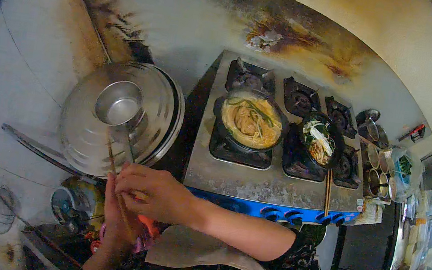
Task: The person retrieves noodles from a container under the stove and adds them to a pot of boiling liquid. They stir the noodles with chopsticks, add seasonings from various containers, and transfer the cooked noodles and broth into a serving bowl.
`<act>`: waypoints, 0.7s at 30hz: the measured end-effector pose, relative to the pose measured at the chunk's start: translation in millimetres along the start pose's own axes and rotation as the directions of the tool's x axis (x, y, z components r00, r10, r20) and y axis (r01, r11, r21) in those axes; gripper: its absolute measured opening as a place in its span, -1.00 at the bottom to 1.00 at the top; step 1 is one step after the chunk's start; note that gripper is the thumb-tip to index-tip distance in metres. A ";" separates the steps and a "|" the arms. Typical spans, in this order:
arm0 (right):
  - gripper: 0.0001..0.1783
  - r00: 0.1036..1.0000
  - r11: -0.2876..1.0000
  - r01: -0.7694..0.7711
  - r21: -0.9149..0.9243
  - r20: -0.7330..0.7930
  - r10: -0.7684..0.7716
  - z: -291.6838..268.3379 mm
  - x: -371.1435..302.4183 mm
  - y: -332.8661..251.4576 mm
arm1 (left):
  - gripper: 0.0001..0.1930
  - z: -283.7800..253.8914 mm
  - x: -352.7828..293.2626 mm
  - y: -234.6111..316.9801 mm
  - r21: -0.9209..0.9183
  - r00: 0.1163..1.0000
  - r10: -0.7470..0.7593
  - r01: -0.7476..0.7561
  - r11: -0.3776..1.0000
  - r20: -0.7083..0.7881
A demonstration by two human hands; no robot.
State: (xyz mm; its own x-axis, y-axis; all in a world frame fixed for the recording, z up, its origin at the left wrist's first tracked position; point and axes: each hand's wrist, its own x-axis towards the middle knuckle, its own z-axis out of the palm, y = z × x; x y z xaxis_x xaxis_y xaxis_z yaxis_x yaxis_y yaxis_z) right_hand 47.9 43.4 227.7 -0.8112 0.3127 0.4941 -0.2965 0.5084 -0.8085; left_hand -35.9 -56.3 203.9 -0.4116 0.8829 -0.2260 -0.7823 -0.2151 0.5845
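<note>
My two hands meet in front of a wide, round metal lid (75,134). My left hand (116,223) is closed around a thin brown stick (111,152), which slants up over the lid. My right hand (155,192) lies across the left one, its fingers curled and pressed together. What they grip is hidden; something small and yellowish shows between them. A metal ladle (119,104) with a deep round cup rests on the lid, and its handle (129,147) runs down to the fingertips of my right hand. Whether they touch it, I cannot tell.
Right of the lid stands a several-burner gas stove (253,182). Noodle soup (251,120) fills one black pot; a second pot (338,152) holds noodles, mushrooms and greens, with wooden chopsticks (328,192) leaning out. Small containers (372,182) stand at the far right. A wire strainer (2,210) is at lower left.
</note>
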 end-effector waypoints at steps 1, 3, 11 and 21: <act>-0.77 0.999 0.998 0.051 -0.024 0.016 -0.050 -1.3 -1.6 -0.5 | -0.53 1.8 0.3 -2.1 0.056 1.000 -0.003 0.005 0.998 -0.025; -0.74 0.986 0.984 0.164 -0.066 0.049 -0.161 2.1 1.6 0.9 | -0.56 0.3 9.2 -10.9 0.182 0.983 0.182 -0.174 0.968 -0.028; -0.71 0.978 0.935 0.178 -0.307 0.161 -0.133 9.2 -6.6 11.7 | -0.64 -29.3 15.3 -16.7 0.170 0.991 0.109 -0.094 0.981 -0.081; -0.86 0.881 0.909 -0.101 -0.403 -0.461 -0.107 -112.5 -40.9 -33.0 | -0.54 1.6 15.5 1.7 -0.183 0.966 -0.167 0.131 0.974 -0.196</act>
State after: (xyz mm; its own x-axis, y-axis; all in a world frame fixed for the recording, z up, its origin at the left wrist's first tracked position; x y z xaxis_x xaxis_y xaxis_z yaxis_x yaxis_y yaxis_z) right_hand 147.6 104.1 270.2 -0.4509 0.5910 0.6689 0.0154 0.7545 -0.6562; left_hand -42.9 -42.3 202.6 -0.3587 0.8074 -0.4685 -0.9018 -0.1701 0.3973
